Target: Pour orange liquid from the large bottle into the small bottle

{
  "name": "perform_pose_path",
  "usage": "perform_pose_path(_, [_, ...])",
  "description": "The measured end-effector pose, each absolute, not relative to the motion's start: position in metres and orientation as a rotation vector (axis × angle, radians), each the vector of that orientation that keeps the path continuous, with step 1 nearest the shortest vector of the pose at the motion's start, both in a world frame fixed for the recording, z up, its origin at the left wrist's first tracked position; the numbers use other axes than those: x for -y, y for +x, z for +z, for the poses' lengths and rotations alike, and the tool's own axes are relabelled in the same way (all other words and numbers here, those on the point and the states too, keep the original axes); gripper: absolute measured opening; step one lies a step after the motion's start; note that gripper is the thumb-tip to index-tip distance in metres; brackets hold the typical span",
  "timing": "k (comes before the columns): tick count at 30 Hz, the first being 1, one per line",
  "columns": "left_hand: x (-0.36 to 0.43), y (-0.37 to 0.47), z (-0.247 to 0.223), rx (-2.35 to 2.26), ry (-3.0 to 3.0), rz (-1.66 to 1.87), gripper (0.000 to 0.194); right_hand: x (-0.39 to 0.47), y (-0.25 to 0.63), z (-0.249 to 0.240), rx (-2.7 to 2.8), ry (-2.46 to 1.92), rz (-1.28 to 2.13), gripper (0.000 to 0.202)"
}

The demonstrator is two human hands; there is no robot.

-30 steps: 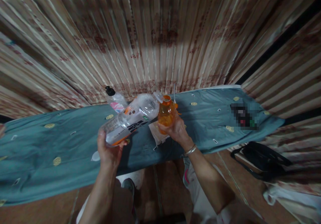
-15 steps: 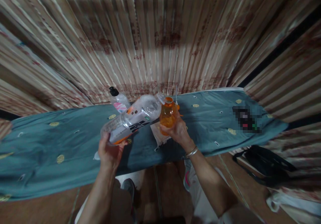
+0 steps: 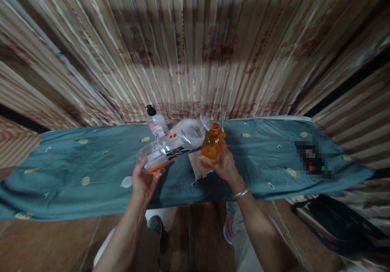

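Observation:
My left hand grips the base of a large clear plastic bottle with a white, black and orange label. The bottle is tilted, its mouth end up to the right, close to the open neck of a smaller orange bottle. Around that orange bottle my right hand is closed, keeping it roughly upright. Whether liquid flows between the two cannot be made out. Behind the clear bottle stands another clear bottle with a black cap and pink print. A beige cloth lies beneath the orange bottle.
A teal patterned cloth covers the long table. On it lie a round white lid left of my left hand and a blurred dark object at right. A black bag is below, right. Pleated curtains hang behind.
The view has shifted, so everything sits a little further right and lower. Both hands keep their bottles in nearly the same pose. The white lid now shows fully beside my left hand.

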State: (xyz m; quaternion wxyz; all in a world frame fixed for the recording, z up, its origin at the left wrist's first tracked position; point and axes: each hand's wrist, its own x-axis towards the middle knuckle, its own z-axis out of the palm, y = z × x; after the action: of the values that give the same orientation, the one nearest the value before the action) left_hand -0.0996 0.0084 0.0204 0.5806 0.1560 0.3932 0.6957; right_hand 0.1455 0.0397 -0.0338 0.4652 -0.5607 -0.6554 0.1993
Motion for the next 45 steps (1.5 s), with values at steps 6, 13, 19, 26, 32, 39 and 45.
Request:
perform_pose_path(6, [-0.0064, -0.0957, 0.0206, -0.935, 0.353, 1.654, 0.032, -0.0364, 0.1493, -0.032, 1.637, -1.315, 0.572, 0.092])
perform_pose_path(13, [-0.0043, -0.0957, 0.0198, -0.949, 0.335, 1.662, 0.033, -0.0382, 0.1539, -0.0302, 1.592, -1.274, 0.652, 0.077])
perform_pose_path(19, [-0.0043, -0.0948, 0.0174, -0.94, 0.371, 1.646, 0.028, -0.0415, 0.153, -0.0297, 1.51, -1.311, 0.671, 0.081])
perform_pose_path(26, [-0.0064, -0.0945, 0.0175, -0.962, 0.391, 1.653, 0.037, -0.0435, 0.1527, -0.0307, 1.549, -1.308, 0.633, 0.085])
perform_pose_path(32, [-0.0083, -0.0974, 0.0171, -0.953, 0.414, 1.671, 0.032, -0.0438, 0.1483, -0.0305, 1.595, -1.26, 0.63, 0.088])
perform_pose_path(39, [-0.0088, -0.0981, 0.0198, -0.949, 0.409, 1.699, 0.035, -0.042, 0.1468, -0.0293, 1.636, -1.292, 0.647, 0.098])
perform_pose_path(45, [-0.0086, -0.1008, 0.0209, -0.962, 0.36, 1.721, 0.033, -0.0415, 0.1448, -0.0324, 1.63, -1.329, 0.629, 0.106])
